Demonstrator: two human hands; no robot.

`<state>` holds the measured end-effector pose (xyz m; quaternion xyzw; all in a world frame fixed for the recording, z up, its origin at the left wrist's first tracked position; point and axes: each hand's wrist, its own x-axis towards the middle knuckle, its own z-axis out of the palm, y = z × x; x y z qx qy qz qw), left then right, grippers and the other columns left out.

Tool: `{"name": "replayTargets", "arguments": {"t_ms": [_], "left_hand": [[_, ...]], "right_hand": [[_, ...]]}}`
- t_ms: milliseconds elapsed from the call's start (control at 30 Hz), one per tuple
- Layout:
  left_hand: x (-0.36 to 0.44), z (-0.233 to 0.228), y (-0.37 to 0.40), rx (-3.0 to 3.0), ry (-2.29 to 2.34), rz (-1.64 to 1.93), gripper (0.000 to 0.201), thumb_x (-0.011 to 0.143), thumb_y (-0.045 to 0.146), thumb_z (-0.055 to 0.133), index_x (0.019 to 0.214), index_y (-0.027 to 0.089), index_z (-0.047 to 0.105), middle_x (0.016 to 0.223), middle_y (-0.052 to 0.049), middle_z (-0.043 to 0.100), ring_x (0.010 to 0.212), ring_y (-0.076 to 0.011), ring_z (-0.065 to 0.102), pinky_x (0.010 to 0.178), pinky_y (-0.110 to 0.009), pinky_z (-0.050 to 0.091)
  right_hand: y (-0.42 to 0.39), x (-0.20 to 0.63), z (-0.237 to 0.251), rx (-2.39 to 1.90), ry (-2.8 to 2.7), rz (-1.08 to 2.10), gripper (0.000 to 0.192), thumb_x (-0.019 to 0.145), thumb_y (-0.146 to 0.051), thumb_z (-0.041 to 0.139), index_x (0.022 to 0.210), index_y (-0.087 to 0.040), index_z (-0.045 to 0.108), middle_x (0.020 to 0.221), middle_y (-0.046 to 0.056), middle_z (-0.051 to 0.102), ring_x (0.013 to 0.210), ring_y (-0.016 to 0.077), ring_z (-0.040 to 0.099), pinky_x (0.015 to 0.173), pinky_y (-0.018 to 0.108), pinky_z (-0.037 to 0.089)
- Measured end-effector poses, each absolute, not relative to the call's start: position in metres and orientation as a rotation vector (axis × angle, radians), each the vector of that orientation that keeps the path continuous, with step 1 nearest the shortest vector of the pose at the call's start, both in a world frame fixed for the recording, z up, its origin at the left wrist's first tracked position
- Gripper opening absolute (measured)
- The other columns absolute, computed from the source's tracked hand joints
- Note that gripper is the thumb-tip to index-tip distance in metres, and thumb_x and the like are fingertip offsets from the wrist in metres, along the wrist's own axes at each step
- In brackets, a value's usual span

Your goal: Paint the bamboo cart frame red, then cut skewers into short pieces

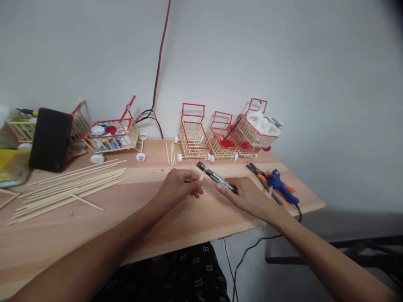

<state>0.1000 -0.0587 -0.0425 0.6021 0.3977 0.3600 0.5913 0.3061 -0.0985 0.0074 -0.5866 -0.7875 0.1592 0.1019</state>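
My left hand (184, 183) pinches a short pale wooden stick (203, 174) between thumb and fingers, above the middle of the table. Wrapped in my right hand (244, 193) is a slim black-and-silver hand tool (217, 177). Its far end points up and left and meets or overlaps the stick's upper end; I cannot tell whether its edges close on it. Just behind my hands stand a small stick-built shopping cart (193, 134) with red trim and white wheels, and a second cart (222, 138) beside it.
Long wooden sticks (75, 188) lie at left. A cart with bottle caps (110, 132) and a black case (50, 140) stand behind them. At right are a cart holding white material (260, 123), orange-handled pliers (262, 178) and a blue glue gun (280, 186). A cable (157, 71) hangs down the wall.
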Motion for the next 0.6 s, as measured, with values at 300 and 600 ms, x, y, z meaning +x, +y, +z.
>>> {"name": "replayTargets", "arguments": {"t_ms": [300,600], "left_hand": [[0.098,-0.042,-0.057,1.325,0.906,0.789,0.011,0.077,0.022,0.066,0.071,0.012,0.063,0.065,-0.006,0.071,0.050,-0.0100,0.063,0.052,-0.021,0.051],[0.099,-0.031,-0.064,1.411,0.908,0.836,0.012,0.074,0.022,0.067,0.068,0.012,0.064,0.064,-0.006,0.071,0.053,-0.0112,0.064,0.055,-0.022,0.052]], "right_hand": [[-0.090,0.312,-0.006,-1.636,-2.357,0.535,0.053,0.092,-0.058,0.033,0.061,-0.017,0.048,0.058,0.001,0.051,0.056,0.0135,0.044,0.055,0.027,0.027],[-0.094,0.321,0.000,-1.559,-2.327,0.777,0.056,0.093,-0.059,0.029,0.077,-0.015,0.060,0.070,0.003,0.061,0.067,0.0163,0.054,0.061,0.027,0.036]]}}
